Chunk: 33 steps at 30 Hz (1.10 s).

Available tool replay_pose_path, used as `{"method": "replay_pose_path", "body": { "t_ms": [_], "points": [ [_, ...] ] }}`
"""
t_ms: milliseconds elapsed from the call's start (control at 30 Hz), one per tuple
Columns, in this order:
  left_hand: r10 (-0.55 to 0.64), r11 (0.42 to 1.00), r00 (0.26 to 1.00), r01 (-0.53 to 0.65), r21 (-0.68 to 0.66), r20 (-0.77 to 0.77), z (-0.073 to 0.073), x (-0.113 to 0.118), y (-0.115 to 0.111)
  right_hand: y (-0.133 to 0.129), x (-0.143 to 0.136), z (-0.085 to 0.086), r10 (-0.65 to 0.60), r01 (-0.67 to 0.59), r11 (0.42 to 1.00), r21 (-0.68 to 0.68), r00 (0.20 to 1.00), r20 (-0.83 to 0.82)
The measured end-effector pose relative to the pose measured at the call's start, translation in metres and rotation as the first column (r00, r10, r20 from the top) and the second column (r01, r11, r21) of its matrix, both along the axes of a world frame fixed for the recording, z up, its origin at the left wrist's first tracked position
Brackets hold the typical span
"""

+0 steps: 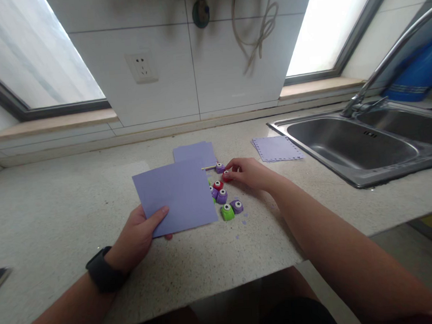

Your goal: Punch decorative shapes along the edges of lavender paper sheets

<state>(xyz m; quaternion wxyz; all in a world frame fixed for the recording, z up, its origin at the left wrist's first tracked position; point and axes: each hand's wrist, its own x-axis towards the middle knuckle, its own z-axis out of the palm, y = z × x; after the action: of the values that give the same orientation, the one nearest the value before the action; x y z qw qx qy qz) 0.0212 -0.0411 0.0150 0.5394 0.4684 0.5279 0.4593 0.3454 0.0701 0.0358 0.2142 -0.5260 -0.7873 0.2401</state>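
Note:
My left hand (136, 236) pinches a plain lilac sheet of paper (177, 197) between thumb and fingers, raised over the counter. At the far side of a cluster, my right hand (248, 173) has its thumb and fingertips closed on a red craft punch (226, 176). Just beyond it sits a purple craft punch (220, 167), beside a thin pale stick (208, 168). Nearer to me are another red punch (218, 185), a purple punch (222, 196), a green punch (227, 212) and a dark purple one (237, 206). The sheet hides part of the cluster.
Behind the held sheet lies a stack of lilac paper (195, 152). Sheets with punched edges (277, 148) lie by the steel sink (335, 168) at right. Small paper bits (244, 222) dot the speckled counter (74, 201). A tiled wall with a socket (142, 67) rises behind.

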Motion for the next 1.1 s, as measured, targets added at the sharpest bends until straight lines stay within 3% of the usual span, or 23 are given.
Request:
{"method": "replay_pose_path", "body": {
  "t_ms": [200,500,633,833,967,1100],
  "points": [
    [0.0,1.0,1.0,0.0,0.0,-0.01,-0.001,-0.001,0.0,-0.005,-0.003,0.003,-0.02,0.02,1.0,0.024,1.0,0.024],
    [-0.01,1.0,1.0,0.01,0.004,-0.014,-0.002,-0.002,0.0,0.002,-0.011,-0.01,-0.099,0.098,0.992,0.077,0.995,0.01],
    [-0.001,1.0,1.0,0.001,0.005,-0.016,-0.003,-0.002,0.0,-0.001,-0.009,-0.004,-0.094,0.094,0.994,0.062,0.996,0.006],
    [-0.001,1.0,1.0,0.001,0.009,-0.007,-0.003,-0.001,0.001,-0.009,0.006,0.015,0.151,-0.149,0.986,-0.078,0.988,0.021],
    [-0.012,1.0,1.0,0.012,0.023,-0.024,-0.004,-0.003,0.0,-0.015,0.01,0.022,0.307,-0.289,0.939,-0.187,0.949,0.073],
    [-0.015,0.999,1.0,0.016,0.029,-0.025,-0.004,-0.003,0.0,-0.019,0.01,0.027,0.403,-0.385,0.875,-0.293,0.915,0.001]
  ]
}}
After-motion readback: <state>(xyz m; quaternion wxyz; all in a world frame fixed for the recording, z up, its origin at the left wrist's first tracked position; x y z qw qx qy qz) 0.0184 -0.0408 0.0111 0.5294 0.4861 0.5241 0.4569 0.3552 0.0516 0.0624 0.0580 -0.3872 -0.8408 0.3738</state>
